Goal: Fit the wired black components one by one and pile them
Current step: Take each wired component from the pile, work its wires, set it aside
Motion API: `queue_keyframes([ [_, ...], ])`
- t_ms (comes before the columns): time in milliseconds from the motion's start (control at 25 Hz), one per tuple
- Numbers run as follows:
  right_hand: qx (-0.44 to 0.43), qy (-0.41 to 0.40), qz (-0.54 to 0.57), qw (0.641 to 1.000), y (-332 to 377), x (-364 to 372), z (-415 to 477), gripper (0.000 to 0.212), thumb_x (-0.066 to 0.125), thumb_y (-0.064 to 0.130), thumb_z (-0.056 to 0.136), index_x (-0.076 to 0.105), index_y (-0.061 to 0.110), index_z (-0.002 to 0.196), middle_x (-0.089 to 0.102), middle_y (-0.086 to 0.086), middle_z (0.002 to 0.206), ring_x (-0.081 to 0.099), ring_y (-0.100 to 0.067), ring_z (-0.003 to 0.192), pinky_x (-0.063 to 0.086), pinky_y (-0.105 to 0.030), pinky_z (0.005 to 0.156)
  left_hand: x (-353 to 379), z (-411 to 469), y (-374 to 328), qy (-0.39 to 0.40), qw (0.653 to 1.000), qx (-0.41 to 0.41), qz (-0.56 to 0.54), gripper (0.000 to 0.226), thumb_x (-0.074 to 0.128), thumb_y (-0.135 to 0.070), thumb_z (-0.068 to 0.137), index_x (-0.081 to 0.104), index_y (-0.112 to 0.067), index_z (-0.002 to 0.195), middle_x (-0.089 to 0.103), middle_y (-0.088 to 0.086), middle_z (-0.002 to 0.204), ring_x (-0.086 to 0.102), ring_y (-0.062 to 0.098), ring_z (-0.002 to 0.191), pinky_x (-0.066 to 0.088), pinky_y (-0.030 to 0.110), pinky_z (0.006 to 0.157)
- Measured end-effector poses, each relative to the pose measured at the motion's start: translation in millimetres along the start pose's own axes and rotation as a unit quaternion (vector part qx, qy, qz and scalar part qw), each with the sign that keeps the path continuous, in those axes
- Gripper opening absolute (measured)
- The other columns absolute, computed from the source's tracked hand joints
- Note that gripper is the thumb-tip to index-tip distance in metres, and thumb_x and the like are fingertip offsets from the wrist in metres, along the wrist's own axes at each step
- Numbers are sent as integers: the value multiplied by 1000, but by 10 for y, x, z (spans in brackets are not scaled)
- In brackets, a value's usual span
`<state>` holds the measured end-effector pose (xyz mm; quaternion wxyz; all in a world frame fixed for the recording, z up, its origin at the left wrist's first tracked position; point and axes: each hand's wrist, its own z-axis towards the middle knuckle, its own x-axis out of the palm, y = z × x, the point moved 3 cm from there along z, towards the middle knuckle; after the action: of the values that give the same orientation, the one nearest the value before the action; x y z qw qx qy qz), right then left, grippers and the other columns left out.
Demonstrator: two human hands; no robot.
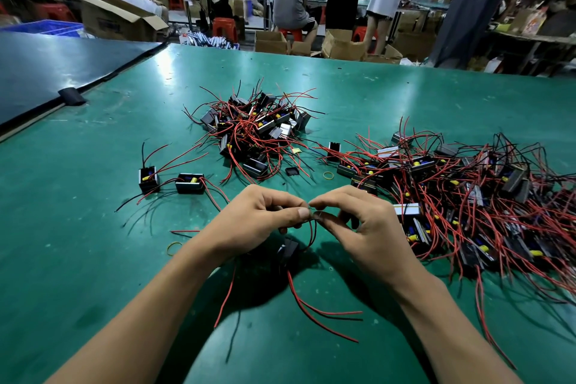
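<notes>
My left hand and my right hand meet fingertip to fingertip above the green table. Both pinch thin red and black wires that hang down to a black component below my left hand, partly hidden. More red wires trail from it toward me. A large heap of wired black components lies to the right, a second heap at the centre back. Two single components sit apart on the left.
A small black cap and yellow rubber bands lie between the heaps; another band is near my left wrist. A dark blue board covers the far left. People, cardboard boxes and red stools stand beyond the table.
</notes>
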<state>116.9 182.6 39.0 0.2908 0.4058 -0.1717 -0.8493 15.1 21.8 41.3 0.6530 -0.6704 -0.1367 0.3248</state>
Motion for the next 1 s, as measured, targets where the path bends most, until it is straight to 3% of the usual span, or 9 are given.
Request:
queue_keyframes([
  [120,-14,-13,-26,999,4,-8,-17,12,70,21,90,74,18,101,69,9,98,67,-15,84,54,-38,64,0,8,10,9,1000,-4,4,8,71,-24,87,78,-23,86,68,4,78,55,11,74,41,27,73],
  [240,-37,-23,-65,997,50,-18,-6,20,60,31,95,74,18,103,69,9,100,66,-14,85,54,-37,66,6,10,8,5,1000,0,-10,9,70,-18,88,79,-20,86,70,1,77,58,7,74,45,16,71],
  [400,-15,6,-60,998,61,-16,11,11,64,26,96,71,19,101,66,10,95,62,-11,80,50,-30,67,3,7,-10,-3,1000,2,-5,9,71,-18,88,79,-21,86,71,6,78,58,8,75,44,19,71],
  [560,137,60,92,984,28,43,-7,4,62,26,94,64,27,91,60,15,75,49,-4,63,40,-18,59,23,-5,-27,-9,1000,7,-4,13,75,-31,82,78,-20,87,65,31,88,49,21,76,37,36,75],
  [720,223,95,239,940,2,50,-24,10,60,16,98,62,17,89,47,15,62,39,-2,56,33,-13,53,39,-5,-26,-18,1000,9,6,12,76,-30,82,79,-19,87,72,17,82,55,17,73,42,34,74],
  [800,272,40,275,921,-47,34,-6,12,59,10,99,61,15,88,47,13,60,39,-4,53,33,-14,49,3,8,8,-72,996,24,48,10,75,-30,84,78,-21,88,76,2,83,62,8,75,46,29,76],
  [880,328,-64,301,893,-146,-45,5,14,59,9,98,62,16,87,48,9,57,40,-6,48,32,-16,45,-82,16,40,-172,968,56,174,12,72,-31,87,78,-24,95,75,-11,93,64,-4,87,46,17,82],
  [1000,368,-217,342,837,-281,-269,7,12,58,9,99,62,14,89,53,4,63,45,-7,47,40,-18,43,-111,17,83,-195,941,73,267,24,67,-31,91,73,-21,112,71,-8,112,61,1,106,39,8,91],
])
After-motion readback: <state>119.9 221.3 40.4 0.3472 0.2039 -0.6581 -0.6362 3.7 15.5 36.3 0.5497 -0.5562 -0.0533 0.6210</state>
